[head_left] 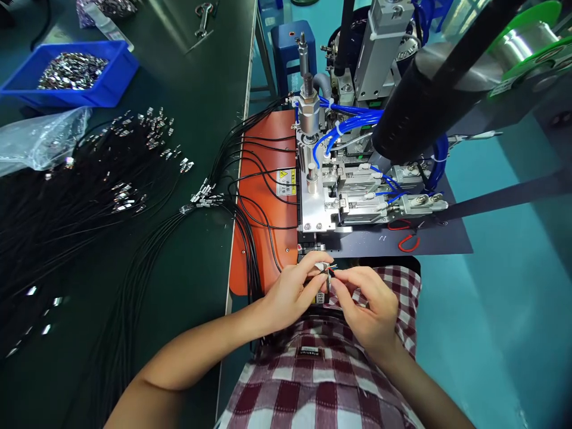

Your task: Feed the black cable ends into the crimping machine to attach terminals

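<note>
In front of my lap, a thin black cable's end (331, 269) shows fine coloured wires fanned out. My right hand (370, 304) pinches it between thumb and forefinger. From the other side my left hand (295, 291) closes on the same spot, its forefinger arched above the wires and its thumb below. The fingers partly hide the cable end. Just beyond my hands is the front of a metal machine (315, 208) with cylinders and blue air hoses. Several black cables (250, 250) run over its orange plate (268, 238) beside my left hand.
On the dark green bench (196, 286) lie cable bundles with metal connectors (205, 195), a blue bin (120, 74) of small metal parts, a plastic bag (44, 140) and a wrench (204, 18). Red-handled scissors (409, 241) lie by the machine. A black cylinder (411, 107) and solder spool (522, 47) overhang the right.
</note>
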`<control>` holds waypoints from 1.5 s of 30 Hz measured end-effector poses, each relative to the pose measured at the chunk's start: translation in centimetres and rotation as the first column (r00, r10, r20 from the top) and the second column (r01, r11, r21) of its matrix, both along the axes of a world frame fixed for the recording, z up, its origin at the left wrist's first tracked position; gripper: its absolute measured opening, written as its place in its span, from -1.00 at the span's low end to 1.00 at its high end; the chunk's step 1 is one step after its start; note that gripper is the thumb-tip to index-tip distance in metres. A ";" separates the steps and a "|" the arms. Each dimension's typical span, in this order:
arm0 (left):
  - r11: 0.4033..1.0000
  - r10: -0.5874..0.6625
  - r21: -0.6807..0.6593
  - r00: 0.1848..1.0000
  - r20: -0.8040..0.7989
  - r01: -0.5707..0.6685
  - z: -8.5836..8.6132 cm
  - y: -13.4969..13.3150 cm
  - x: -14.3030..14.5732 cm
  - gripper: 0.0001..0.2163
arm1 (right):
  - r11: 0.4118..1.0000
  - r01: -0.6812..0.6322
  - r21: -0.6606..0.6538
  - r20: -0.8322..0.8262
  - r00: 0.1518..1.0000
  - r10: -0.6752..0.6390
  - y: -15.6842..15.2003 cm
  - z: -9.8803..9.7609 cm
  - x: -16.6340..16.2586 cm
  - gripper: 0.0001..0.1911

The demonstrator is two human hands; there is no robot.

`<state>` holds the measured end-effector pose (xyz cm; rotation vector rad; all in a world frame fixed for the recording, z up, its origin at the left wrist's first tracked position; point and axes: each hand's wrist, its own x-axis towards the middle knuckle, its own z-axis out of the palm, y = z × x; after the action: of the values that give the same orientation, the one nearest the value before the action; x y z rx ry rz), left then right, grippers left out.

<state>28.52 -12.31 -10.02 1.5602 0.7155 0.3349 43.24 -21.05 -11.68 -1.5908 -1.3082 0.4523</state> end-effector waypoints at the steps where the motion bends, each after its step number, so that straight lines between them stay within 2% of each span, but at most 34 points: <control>1: 1.000 0.002 -0.015 1.000 0.006 -0.002 -0.1 0.0 0.0 -0.75 | 1.000 0.000 0.012 0.029 1.000 0.000 0.0 -0.1 -0.1 -0.83; 4: 0.994 0.021 -0.109 0.999 0.044 -0.016 -0.5 -0.1 0.0 -0.77 | 0.999 0.021 0.038 0.053 0.998 -0.023 0.3 -0.7 -0.4 -0.86; 7: 0.980 0.092 -0.185 0.992 0.084 -0.075 -0.9 -0.2 0.1 -0.80 | 0.996 0.049 0.069 0.037 0.998 -0.051 0.6 -1.5 -1.0 -0.88; 10: 0.970 0.150 -0.206 0.983 0.108 -0.125 -0.9 -0.2 0.1 -0.82 | 0.990 0.116 0.075 -0.089 0.990 -0.110 0.8 -2.0 -1.6 -0.91; 13: 0.952 0.161 -0.282 0.977 0.140 -0.117 -0.7 0.0 0.2 -0.83 | 0.992 0.130 0.005 -0.269 0.955 -0.123 1.0 -2.2 -2.2 -0.94; 16: 0.916 0.227 -0.372 0.957 0.181 -0.147 -0.7 0.1 0.5 -0.81 | 0.991 0.090 -0.103 -0.423 0.897 -0.126 1.1 -2.1 -2.6 -0.90; 20: 0.870 0.351 -0.419 0.922 0.160 -0.258 -1.0 0.0 0.8 -0.78 | 0.983 0.042 -0.180 -0.560 0.817 -0.138 1.2 -1.7 -2.8 -0.84; 25: 0.815 0.442 -0.474 0.887 0.135 -0.334 -1.2 -0.1 1.0 -0.74 | 0.946 -0.149 -0.287 -0.781 0.608 -0.141 1.5 -1.2 -2.6 -0.79; 27: 0.804 0.446 -0.492 0.886 0.127 -0.334 -1.2 -0.1 1.0 -0.74 | 0.933 -0.189 -0.307 -0.809 0.568 -0.151 1.7 -1.2 -2.4 -0.77; 33: 0.818 0.369 -0.507 0.924 0.103 -0.270 -0.9 0.2 0.8 -0.76 | 0.926 -0.217 -0.309 -0.806 0.577 -0.133 1.8 -1.3 -1.6 -0.78; 40: 0.790 0.404 -0.521 0.914 0.045 -0.324 -0.9 0.2 0.8 -0.76 | 0.909 -0.233 -0.347 -0.796 0.586 -0.154 1.9 -1.3 -1.8 -0.76; 45: 0.803 0.372 -0.504 0.928 0.009 -0.317 -0.9 0.4 0.7 -0.77 | 0.874 -0.316 -0.369 -0.739 0.670 -0.069 2.0 -0.9 -0.1 -0.77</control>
<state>29.19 -11.95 -10.90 0.9103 0.9210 0.4597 43.16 -19.07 -12.56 -1.4268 -0.6808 1.4424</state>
